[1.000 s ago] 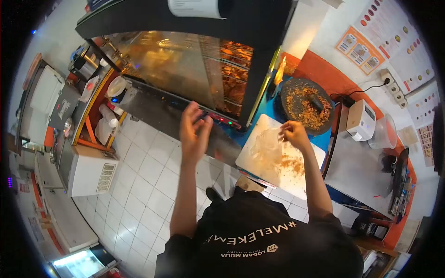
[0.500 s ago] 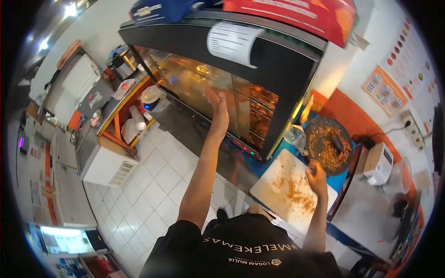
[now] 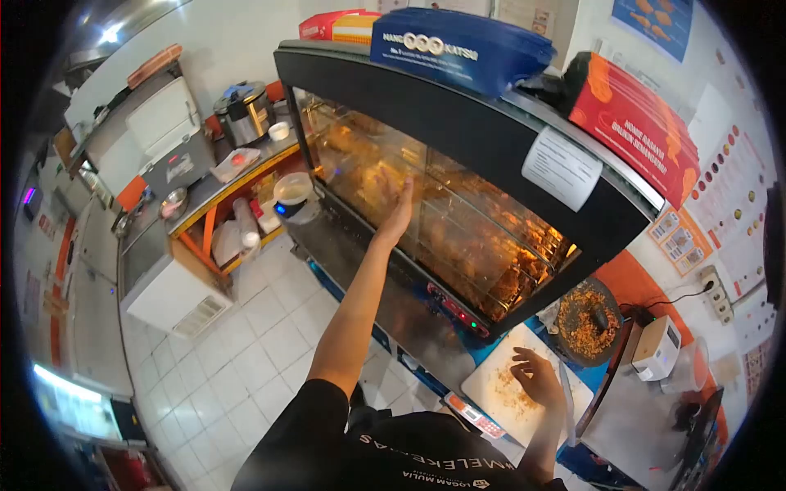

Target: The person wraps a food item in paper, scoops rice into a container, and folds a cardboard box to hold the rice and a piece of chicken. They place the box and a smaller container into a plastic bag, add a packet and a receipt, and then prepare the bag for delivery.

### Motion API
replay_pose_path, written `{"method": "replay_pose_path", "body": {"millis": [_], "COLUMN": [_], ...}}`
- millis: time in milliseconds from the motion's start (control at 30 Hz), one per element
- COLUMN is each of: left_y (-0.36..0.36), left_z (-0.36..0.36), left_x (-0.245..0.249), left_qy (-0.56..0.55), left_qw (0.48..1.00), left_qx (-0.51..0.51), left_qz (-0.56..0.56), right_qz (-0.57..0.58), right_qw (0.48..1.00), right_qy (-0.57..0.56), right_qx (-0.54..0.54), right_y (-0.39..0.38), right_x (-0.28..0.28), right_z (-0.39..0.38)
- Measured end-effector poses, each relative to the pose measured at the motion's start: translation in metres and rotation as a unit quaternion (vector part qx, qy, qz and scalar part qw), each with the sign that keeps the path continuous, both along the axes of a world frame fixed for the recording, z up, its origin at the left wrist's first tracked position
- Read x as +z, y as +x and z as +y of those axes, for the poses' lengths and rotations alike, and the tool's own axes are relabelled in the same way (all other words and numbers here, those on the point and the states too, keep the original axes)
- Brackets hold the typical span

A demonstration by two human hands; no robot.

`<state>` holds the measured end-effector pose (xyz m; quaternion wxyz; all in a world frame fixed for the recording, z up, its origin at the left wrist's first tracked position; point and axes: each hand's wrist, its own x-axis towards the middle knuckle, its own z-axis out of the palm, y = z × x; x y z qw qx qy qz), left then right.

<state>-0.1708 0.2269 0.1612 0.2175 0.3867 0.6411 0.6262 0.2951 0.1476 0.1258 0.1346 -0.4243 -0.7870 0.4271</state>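
Observation:
My left hand is held flat with fingers stretched out at the glass front of a heated display cabinet; it seems to touch the pane. Behind the glass, golden fried pieces lie on wire racks under warm light. My right hand is over a white cutting board, fingers apart and bent, holding nothing visible. Brown crumbs are scattered on the board. Beside my right wrist is a long grey blade-like strip. A dark stone mortar with chopped reddish-brown food stands beyond the board.
Blue boxes and red boxes sit on top of the cabinet. A white device stands at right, near a power strip. A small scale with a bowl is at the cabinet's left end. White tiles cover the floor.
The view has shifted, showing more of the cabinet. My left hand stays at the glass. My right hand has moved from beside the mortar to over the board, its curled fingers now spread.

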Motion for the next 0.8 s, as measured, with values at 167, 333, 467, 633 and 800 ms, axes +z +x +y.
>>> {"method": "replay_pose_path", "body": {"millis": [167, 333, 467, 633, 800], "left_y": [-0.082, -0.165, -0.219, -0.318, -0.439], "left_z": [-0.009, -0.061, -0.142, -0.266, -0.368], "left_x": [-0.011, -0.024, -0.068, -0.145, -0.152], "left_qy": [0.023, 0.003, -0.068, -0.195, -0.248], "left_qw": [0.998, 0.974, 0.943, 0.93, 0.936], "left_qx": [-0.05, -0.177, -0.286, -0.26, -0.089], "left_qz": [-0.006, -0.14, -0.155, -0.172, -0.232], "right_qz": [0.175, 0.56, 0.763, 0.811, 0.87], "right_qw": [0.984, 0.735, 0.492, 0.2, 0.266], "right_qy": [0.022, -0.353, -0.388, -0.521, -0.375], "right_qx": [-0.039, -0.146, -0.157, -0.175, -0.179], "right_y": [-0.13, -0.269, -0.288, -0.246, -0.196], "right_x": [0.04, 0.061, 0.034, 0.034, 0.023], "right_z": [-0.027, -0.006, 0.062, 0.094, 0.072]}}
